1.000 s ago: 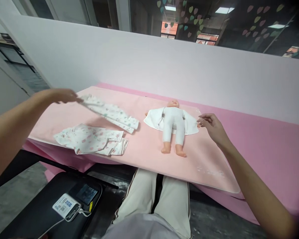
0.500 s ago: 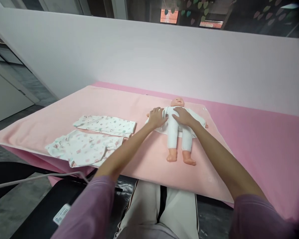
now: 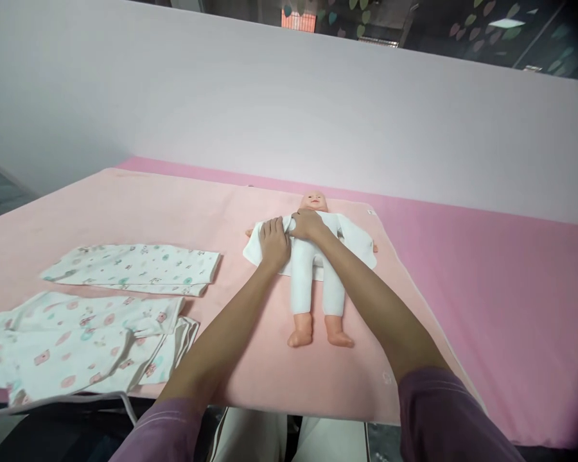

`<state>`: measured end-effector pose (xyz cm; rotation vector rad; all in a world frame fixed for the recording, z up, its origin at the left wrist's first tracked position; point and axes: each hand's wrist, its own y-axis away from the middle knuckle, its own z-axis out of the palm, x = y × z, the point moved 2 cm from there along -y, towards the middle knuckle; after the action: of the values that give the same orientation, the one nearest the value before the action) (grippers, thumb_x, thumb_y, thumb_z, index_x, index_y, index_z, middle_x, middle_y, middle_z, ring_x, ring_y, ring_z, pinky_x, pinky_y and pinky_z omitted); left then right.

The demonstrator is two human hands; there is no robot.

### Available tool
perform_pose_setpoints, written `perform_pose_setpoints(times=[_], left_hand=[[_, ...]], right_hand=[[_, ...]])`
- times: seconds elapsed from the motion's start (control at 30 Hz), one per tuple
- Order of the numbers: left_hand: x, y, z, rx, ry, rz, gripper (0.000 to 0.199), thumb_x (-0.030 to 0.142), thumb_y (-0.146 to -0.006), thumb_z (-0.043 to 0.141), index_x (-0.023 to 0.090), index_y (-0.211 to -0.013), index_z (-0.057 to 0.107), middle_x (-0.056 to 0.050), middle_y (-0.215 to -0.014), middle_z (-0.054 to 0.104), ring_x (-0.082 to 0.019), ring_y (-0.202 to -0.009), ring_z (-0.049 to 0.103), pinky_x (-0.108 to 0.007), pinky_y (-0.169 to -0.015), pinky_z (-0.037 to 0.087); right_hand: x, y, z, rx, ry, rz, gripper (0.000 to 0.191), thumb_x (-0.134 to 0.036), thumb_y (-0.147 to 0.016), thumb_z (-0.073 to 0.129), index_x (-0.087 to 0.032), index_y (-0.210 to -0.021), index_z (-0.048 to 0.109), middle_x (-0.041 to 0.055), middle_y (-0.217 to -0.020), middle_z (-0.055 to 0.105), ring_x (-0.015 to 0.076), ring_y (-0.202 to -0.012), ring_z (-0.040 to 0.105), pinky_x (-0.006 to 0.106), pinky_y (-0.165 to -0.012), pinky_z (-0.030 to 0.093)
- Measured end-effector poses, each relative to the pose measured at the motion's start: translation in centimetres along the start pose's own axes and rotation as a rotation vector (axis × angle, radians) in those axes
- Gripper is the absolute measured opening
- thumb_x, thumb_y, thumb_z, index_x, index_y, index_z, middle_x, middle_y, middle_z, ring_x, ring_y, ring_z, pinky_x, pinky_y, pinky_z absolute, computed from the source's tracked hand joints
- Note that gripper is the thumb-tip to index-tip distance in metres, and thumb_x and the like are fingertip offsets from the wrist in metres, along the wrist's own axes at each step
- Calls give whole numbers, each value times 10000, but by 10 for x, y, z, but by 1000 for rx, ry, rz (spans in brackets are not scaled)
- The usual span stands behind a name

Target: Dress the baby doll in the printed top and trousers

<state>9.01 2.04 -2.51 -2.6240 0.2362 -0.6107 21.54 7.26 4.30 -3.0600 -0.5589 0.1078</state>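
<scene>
A baby doll (image 3: 313,201) lies on its back on a pink mat, bare feet toward me. It has white legs and torso, and a white baby shirt (image 3: 359,239) is spread under and around its body, with small hands showing past both sleeves. My left hand (image 3: 275,242) rests palm down on the shirt at the doll's side, fingers stretched out. Across the doll's chest, my right hand (image 3: 309,224) has its fingers closed on a fold of the shirt near my left fingertips. The fingertips of that hand are partly hidden.
To the left lie folded patterned baby pants (image 3: 139,266) and a patterned baby top (image 3: 81,340). The peach-pink mat (image 3: 264,359) covers part of a brighter pink table surface (image 3: 491,308). A white wall (image 3: 270,109) stands behind. A pale cable (image 3: 96,398) runs at the lower left.
My right hand has moved left across the doll's chest to the shirt's edge beside my left hand. The view has shifted closer and to the right.
</scene>
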Motion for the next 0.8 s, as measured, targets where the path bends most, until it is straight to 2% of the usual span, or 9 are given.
perform_pose_setpoints(times=[0.17,0.33,0.4,0.5,0.63,0.73,0.8], left_hand=[[-4,-1,2,23,-6,14,577,209,-1031,333,119,-1582,481,-182,-1578,562,-351,-1466,457,-502,-1285,285],[-7,-2,1,50,8,-52,511,240,-1072,285,150,-1498,552,-173,-1468,638,-355,-1398,514,-491,-1243,342],[-8,-3,0,65,38,-93,492,241,-1082,269,161,-1462,570,-171,-1437,658,-350,-1379,535,-492,-1229,359],[-10,-4,-1,51,109,-170,470,255,-1096,247,182,-1406,593,-167,-1379,689,-345,-1344,570,-510,-1183,406],[-13,-7,-2,20,160,-245,440,276,-1102,259,193,-1320,631,-170,-1280,723,-360,-1329,586,-533,-1135,445],[-14,-9,0,5,130,-249,429,279,-1098,266,189,-1270,649,-185,-1325,709,-366,-1360,561,-552,-1165,420],[-13,-9,1,-10,133,-250,424,305,-1101,275,190,-1254,653,-186,-1349,704,-372,-1377,547,-565,-1183,404]], right_hand=[[-2,-13,6,28,1,28,490,-307,-816,739,-116,-1266,710,240,-1368,658,409,-1283,600,506,-1106,465],[7,-5,9,133,-39,38,568,-408,-832,758,-63,-1275,674,250,-1349,622,397,-1316,533,479,-1148,413],[17,1,9,201,-118,40,564,-409,-813,777,-71,-1252,674,232,-1327,626,377,-1287,541,460,-1153,406],[40,11,5,348,-304,72,472,-325,-766,784,-107,-1172,682,201,-1274,650,342,-1234,566,437,-1141,421],[77,29,-3,504,-546,138,407,-293,-726,754,-182,-1106,656,152,-1260,678,326,-1223,584,464,-1141,443],[96,41,-8,534,-696,148,389,-323,-733,720,-204,-1095,643,120,-1269,692,307,-1218,605,462,-1129,462],[100,44,-10,518,-748,145,405,-335,-737,715,-200,-1113,647,113,-1288,696,298,-1219,615,448,-1112,475]])
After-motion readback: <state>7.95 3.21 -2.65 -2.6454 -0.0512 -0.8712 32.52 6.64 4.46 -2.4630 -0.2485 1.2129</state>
